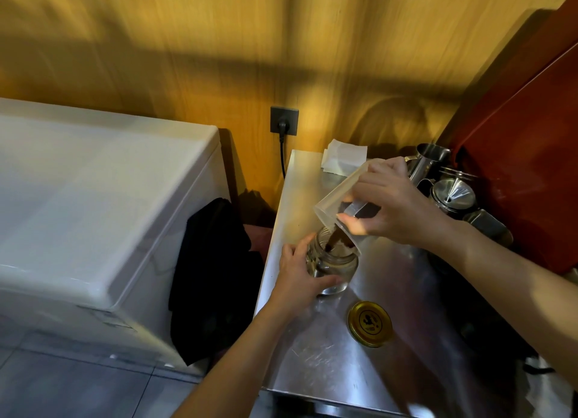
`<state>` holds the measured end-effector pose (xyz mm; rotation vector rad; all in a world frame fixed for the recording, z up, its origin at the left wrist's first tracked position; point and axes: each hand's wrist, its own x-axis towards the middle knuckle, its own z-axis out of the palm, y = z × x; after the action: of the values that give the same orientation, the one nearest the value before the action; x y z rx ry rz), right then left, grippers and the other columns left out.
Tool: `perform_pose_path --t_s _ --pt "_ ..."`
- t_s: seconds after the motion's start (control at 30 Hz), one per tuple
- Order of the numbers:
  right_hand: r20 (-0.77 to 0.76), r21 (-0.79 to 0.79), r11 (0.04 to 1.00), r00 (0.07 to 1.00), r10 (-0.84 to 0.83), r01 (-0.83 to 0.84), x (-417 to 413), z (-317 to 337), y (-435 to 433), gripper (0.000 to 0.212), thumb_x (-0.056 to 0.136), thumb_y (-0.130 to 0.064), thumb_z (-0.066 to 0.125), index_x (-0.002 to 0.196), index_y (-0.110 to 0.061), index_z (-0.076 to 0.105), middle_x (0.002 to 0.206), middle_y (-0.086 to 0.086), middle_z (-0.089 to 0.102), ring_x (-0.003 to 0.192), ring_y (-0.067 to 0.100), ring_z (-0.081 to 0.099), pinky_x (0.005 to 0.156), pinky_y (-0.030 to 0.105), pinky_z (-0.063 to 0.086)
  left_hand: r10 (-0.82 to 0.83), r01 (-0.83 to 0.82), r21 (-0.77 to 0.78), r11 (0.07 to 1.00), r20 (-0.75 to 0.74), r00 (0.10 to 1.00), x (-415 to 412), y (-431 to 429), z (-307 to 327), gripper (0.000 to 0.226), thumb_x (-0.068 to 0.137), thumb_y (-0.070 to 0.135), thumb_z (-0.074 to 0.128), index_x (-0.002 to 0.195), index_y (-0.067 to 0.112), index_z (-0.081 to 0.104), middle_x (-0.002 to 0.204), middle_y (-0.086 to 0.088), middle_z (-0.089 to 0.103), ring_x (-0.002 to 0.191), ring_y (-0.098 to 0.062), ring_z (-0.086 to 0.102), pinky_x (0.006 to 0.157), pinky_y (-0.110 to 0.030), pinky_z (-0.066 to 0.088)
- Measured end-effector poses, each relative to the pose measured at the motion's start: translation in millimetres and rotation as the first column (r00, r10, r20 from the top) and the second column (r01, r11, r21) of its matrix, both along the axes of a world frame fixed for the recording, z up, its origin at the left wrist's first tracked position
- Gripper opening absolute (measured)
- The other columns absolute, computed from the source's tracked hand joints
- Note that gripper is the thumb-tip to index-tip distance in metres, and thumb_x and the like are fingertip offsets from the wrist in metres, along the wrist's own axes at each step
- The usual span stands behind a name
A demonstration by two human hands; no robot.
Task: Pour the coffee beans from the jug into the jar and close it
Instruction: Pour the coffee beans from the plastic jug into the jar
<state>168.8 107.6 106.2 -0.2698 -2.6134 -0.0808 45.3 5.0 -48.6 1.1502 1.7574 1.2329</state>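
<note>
A clear glass jar (336, 266) stands upright near the left edge of a steel counter (328, 364). My left hand (297, 275) grips its left side. My right hand (387, 206) holds a translucent plastic jug (336, 200) by its handle, tipped steeply down to the left with its lip over the jar's mouth. Dark coffee beans (333, 241) stream from the jug into the jar. The jar's gold lid (370, 323) lies flat on the counter, in front of the jar and a little to the right.
Steel pitchers and a funnel (450, 186) crowd the counter's back right beside a red appliance (531, 142). A folded white cloth (344, 156) lies at the back. A white chest freezer (93, 198) stands to the left, dark fabric (212, 277) hanging in the gap between.
</note>
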Motion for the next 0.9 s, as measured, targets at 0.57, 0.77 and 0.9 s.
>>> perform_pose_path --t_s 0.57,0.77,0.9 --pt "-0.048 0.073 0.993 0.995 0.092 -0.089 -0.1 -4.8 -0.2 0.036 0.075 -0.033 0.059 0.065 0.001 0.064 0.061 0.012 0.063 0.065 0.033 0.056 0.066 0.050 0.038 -0.011 0.011 0.000 1.000 -0.017 1.000 -0.1 -3.3 4.6 0.089 0.061 0.036 0.082 0.132 0.043 0.030 0.113 0.005 0.031 0.115 -0.015 0.036 0.096 -0.026 0.030" --pt "-0.050 0.090 0.995 0.998 0.034 -0.030 -0.8 -9.3 4.3 0.025 0.068 -0.023 0.076 0.066 -0.001 0.063 0.062 0.010 0.062 0.067 0.031 0.055 0.071 0.040 0.029 -0.009 0.009 -0.001 1.000 -0.021 1.000 0.0 -3.5 3.6 0.086 0.062 0.037 0.081 0.130 0.046 0.029 0.110 0.008 0.031 0.111 -0.013 0.034 0.093 -0.027 0.029" --pt "-0.055 0.120 0.992 0.997 0.054 -0.047 -0.9 -10.0 2.9 0.026 0.072 -0.027 0.070 0.066 -0.002 0.063 0.061 0.009 0.062 0.067 0.030 0.055 0.071 0.039 0.028 -0.006 0.007 0.005 1.000 -0.021 1.000 -0.2 -3.5 3.2 0.086 0.063 0.035 0.081 0.131 0.044 0.030 0.110 0.006 0.032 0.113 -0.015 0.035 0.093 -0.027 0.029"
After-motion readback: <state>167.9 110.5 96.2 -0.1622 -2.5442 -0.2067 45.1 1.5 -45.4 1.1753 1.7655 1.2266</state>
